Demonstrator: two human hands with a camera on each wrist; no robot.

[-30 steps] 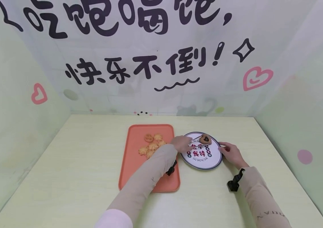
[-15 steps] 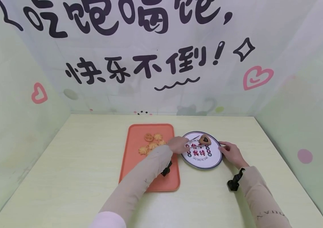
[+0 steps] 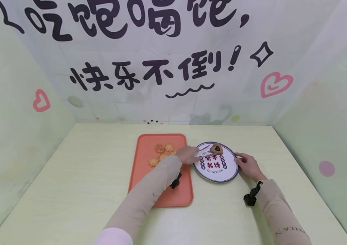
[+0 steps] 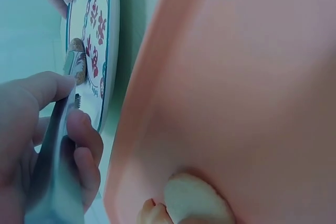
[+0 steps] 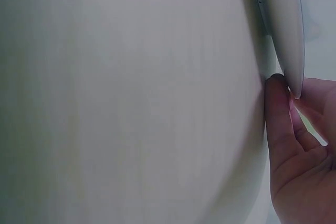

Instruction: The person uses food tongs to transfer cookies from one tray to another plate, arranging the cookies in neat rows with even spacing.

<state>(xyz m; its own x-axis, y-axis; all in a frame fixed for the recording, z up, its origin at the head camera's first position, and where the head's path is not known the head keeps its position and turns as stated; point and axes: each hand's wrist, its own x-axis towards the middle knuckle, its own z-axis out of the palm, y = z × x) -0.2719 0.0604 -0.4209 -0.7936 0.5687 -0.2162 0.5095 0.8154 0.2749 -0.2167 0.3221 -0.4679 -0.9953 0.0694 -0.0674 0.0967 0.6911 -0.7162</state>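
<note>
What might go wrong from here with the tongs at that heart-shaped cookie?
1. In the head view, the tips of the tongs in the left hand stand apart, so the heart-shaped cookie could slip or be nudged.
2. The right hand pinches the plate at its rim; lifting might tilt it.
3. The left sleeve crosses above the tray, and might brush the cookies.

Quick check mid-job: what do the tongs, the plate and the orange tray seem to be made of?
Tongs: metal, probably steel; smooth, with a silvery sheen in the left wrist view.
Plate: ceramic or melamine, can't tell which; smooth white face, printed characters, dark rim line.
Tray: most likely plastic, fairly matte, judging by its even colour and rounded corners.
</note>
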